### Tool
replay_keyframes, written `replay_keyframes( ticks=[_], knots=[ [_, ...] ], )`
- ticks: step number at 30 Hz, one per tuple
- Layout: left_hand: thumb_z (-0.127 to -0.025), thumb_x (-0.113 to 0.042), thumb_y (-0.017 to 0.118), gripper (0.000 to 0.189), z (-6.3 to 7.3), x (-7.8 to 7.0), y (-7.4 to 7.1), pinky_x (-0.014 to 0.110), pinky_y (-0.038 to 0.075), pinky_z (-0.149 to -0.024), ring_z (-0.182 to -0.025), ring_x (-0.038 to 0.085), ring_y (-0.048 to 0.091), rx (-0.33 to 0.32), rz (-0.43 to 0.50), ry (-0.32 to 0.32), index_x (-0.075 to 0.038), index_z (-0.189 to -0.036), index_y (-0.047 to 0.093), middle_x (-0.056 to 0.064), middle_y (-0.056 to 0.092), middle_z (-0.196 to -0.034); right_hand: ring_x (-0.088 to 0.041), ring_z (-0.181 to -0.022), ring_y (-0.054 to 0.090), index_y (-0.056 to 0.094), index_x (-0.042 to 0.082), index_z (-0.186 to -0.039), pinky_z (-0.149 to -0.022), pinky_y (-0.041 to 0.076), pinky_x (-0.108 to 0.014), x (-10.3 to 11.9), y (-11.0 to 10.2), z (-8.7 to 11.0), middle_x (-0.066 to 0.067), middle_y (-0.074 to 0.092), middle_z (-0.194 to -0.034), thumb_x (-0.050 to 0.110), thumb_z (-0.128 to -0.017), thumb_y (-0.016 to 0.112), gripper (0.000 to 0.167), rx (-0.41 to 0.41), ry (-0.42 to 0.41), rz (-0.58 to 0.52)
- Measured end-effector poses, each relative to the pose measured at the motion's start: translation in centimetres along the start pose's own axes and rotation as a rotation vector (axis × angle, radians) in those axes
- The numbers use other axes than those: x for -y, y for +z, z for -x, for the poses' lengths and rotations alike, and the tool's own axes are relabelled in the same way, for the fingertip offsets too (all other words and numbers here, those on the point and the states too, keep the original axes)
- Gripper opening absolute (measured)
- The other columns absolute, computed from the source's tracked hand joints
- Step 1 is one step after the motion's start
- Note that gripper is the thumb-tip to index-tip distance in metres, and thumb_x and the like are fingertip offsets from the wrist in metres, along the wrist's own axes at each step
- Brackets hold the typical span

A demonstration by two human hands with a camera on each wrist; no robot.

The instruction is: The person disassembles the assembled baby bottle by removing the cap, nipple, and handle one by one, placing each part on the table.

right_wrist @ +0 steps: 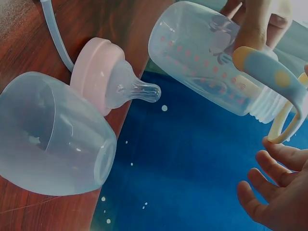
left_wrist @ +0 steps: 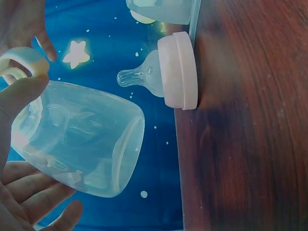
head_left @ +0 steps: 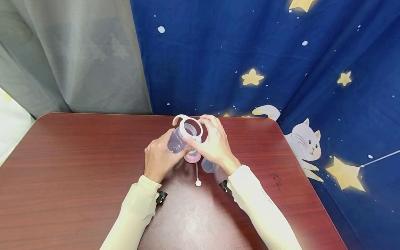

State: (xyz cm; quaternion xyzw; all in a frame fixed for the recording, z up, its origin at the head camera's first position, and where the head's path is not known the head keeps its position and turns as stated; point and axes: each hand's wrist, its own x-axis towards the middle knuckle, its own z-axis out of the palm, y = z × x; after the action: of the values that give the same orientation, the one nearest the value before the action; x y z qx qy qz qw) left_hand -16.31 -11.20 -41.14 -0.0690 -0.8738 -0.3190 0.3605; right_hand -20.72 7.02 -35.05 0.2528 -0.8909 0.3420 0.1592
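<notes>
My left hand [head_left: 158,154] grips a clear baby bottle [right_wrist: 192,57] by its body, tilted above the table with its threaded mouth uncovered. In my right hand [head_left: 215,140] is a bottle handle [right_wrist: 274,72], pale with yellow spots; thumb and fingertips hold its ring close over the bottle's mouth. Just below the hands a pink collar [left_wrist: 179,72] with a clear teat [right_wrist: 132,89] stands on the table. A thin straw with a white weighted end [head_left: 198,183] runs out from under it. Beside it, near my right wrist, stands a translucent bottle cover [right_wrist: 57,139].
The reddish-brown wooden table [head_left: 87,173] spreads out on both sides. Behind its far edge hang a grey curtain [head_left: 81,62] and a blue curtain [head_left: 203,62] with stars and a cat. Dark wrist devices [head_left: 161,197] sit at both cuffs.
</notes>
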Motion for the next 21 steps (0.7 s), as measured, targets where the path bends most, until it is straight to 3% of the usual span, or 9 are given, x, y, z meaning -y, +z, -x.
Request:
replay_keyframes(
  ticks=[10, 21],
  knots=[
    [-0.068, -0.051, 0.085, 0.064, 0.1, 0.5, -0.3, 0.046, 0.048, -0.057, -0.067, 0.03, 0.064, 0.008, -0.011, -0.026, -0.013, -0.116, 0.066, 0.007, 0.072, -0.09, -0.018, -0.127, 0.045, 0.067, 0.011, -0.113, -0.103, 0.041, -0.043, -0.3, -1.2, 0.3, -0.003, 0.057, -0.129, 0.051, -0.075, 0.079, 0.056, -0.056, -0.007, -0.046],
    [-0.066, -0.052, 0.087, 0.067, 0.0, 1.4, -1.2, 0.047, 0.046, -0.057, -0.068, 0.031, 0.063, -0.016, -0.026, -0.119, -0.015, -0.118, 0.067, 0.008, 0.073, -0.092, -0.019, -0.124, 0.048, 0.068, 0.009, -0.109, -0.102, 0.04, -0.041, -1.3, -2.7, 0.8, -0.007, 0.059, -0.128, 0.044, -0.074, 0.082, 0.052, -0.117, 0.03, -0.072]
  ],
)
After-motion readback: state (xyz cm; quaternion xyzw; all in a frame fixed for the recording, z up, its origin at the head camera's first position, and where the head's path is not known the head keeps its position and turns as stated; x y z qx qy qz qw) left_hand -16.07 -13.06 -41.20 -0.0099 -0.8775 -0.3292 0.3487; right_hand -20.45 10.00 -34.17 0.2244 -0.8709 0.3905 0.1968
